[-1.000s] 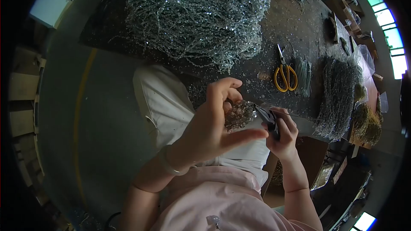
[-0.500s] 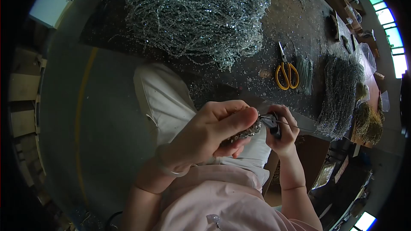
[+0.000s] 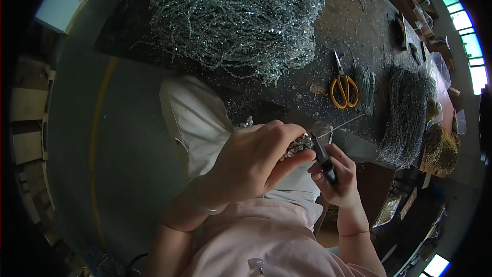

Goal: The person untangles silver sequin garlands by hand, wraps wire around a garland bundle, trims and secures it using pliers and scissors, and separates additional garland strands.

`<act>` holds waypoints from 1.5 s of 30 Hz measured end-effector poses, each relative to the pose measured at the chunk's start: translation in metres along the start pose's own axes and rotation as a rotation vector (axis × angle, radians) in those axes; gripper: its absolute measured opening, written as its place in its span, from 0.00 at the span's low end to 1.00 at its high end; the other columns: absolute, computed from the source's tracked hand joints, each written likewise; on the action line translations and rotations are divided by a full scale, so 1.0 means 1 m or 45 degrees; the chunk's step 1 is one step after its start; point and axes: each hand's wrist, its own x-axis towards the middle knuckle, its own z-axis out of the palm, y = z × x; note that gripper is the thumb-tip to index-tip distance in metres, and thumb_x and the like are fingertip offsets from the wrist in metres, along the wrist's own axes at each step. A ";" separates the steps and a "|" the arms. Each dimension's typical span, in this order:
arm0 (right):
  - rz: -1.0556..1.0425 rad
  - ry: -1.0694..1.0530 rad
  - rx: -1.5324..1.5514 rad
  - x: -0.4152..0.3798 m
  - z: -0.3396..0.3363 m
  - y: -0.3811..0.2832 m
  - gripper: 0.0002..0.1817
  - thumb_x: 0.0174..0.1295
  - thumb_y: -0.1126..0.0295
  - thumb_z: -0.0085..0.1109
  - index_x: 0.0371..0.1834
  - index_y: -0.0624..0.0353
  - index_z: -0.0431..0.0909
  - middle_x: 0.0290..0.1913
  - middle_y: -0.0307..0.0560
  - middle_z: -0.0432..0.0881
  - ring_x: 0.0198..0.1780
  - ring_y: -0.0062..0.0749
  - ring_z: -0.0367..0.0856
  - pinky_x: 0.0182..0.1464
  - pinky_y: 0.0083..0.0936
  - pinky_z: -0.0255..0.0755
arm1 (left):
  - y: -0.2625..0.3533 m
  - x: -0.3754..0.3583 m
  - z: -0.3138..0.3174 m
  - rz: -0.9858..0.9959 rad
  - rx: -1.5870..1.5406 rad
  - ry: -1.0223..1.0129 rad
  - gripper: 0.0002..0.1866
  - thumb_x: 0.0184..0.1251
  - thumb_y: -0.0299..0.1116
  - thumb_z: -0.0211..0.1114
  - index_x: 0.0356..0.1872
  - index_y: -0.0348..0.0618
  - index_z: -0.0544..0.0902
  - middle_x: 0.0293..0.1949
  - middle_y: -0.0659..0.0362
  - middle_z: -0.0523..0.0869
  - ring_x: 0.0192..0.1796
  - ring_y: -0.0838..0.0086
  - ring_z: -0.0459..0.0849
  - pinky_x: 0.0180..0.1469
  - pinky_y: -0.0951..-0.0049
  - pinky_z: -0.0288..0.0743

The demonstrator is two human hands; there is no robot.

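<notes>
Glittery silver stuff fills most of what I see through the head camera. My left hand (image 3: 253,161) is curled tightly around a small sparkling bundle (image 3: 298,146), fingers wrapped over its top so only its right end peeks out past my thumb. The bundle sits in the air above my lap, just near of the table edge (image 3: 353,146). My right hand (image 3: 335,174) is closed around a dark slim tool (image 3: 323,158), pinched between thumb and fingers, with its tip pointing up and left until it meets the exposed end of the bundle. A thin wire (image 3: 341,123) runs from that meeting point up and right over the table edge. A pale bangle (image 3: 201,202) rings my left wrist.

On the dark table (image 3: 333,31), far and left, lies a large heap of silver tinsel strands (image 3: 236,20). To the right of it rest yellow-handled scissors (image 3: 342,88), blades pointing far, with a small bunch of thin green wires (image 3: 365,87) just beside them. Farther right sits another mound of dark silvery strands (image 3: 405,115), hanging over the near table edge, and beyond that a golden-brown pile (image 3: 442,146). Loose glitter specks are scattered across the tabletop.
</notes>
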 end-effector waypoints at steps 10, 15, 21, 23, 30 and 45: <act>-0.215 0.299 -0.324 -0.002 0.004 0.016 0.13 0.40 0.75 0.65 0.19 0.68 0.68 0.31 0.55 0.74 0.25 0.40 0.74 0.24 0.25 0.69 | 0.009 -0.006 0.001 -0.137 -0.131 -0.019 0.13 0.54 0.31 0.64 0.34 0.33 0.71 0.22 0.55 0.75 0.18 0.71 0.75 0.20 0.74 0.68; -0.428 0.367 -0.412 0.006 0.002 0.028 0.09 0.28 0.82 0.55 0.17 0.68 0.67 0.28 0.55 0.73 0.24 0.42 0.74 0.24 0.27 0.69 | 0.003 -0.006 -0.005 -1.340 -2.120 -0.499 0.22 0.64 0.49 0.49 0.28 0.36 0.72 0.12 0.66 0.66 0.12 0.85 0.63 0.16 0.83 0.60; -0.456 0.340 -0.374 0.012 -0.003 0.025 0.10 0.27 0.81 0.54 0.17 0.68 0.67 0.28 0.55 0.73 0.25 0.42 0.74 0.25 0.27 0.69 | -0.003 -0.014 0.003 -1.321 -2.535 -0.604 0.23 0.66 0.50 0.45 0.30 0.35 0.70 0.14 0.63 0.67 0.11 0.85 0.63 0.17 0.82 0.64; -0.398 0.309 -0.385 0.009 -0.006 0.025 0.10 0.29 0.80 0.56 0.18 0.68 0.67 0.29 0.55 0.74 0.25 0.42 0.74 0.25 0.27 0.69 | -0.001 -0.012 0.001 -1.330 -2.385 -0.547 0.23 0.64 0.50 0.48 0.32 0.35 0.71 0.18 0.61 0.70 0.12 0.84 0.64 0.19 0.82 0.66; -0.233 0.303 -0.399 0.004 -0.003 0.016 0.11 0.37 0.77 0.65 0.19 0.68 0.69 0.31 0.54 0.74 0.25 0.41 0.74 0.25 0.26 0.69 | 0.000 -0.014 0.017 0.019 0.081 0.179 0.21 0.47 0.34 0.70 0.40 0.36 0.72 0.36 0.52 0.74 0.33 0.68 0.75 0.34 0.75 0.72; -0.451 0.263 -0.303 0.012 -0.007 0.037 0.11 0.26 0.80 0.54 0.19 0.68 0.70 0.30 0.55 0.74 0.25 0.40 0.74 0.24 0.25 0.69 | -0.003 -0.008 0.009 -1.295 -2.295 -0.501 0.18 0.63 0.45 0.52 0.35 0.36 0.73 0.18 0.59 0.72 0.15 0.84 0.65 0.16 0.85 0.56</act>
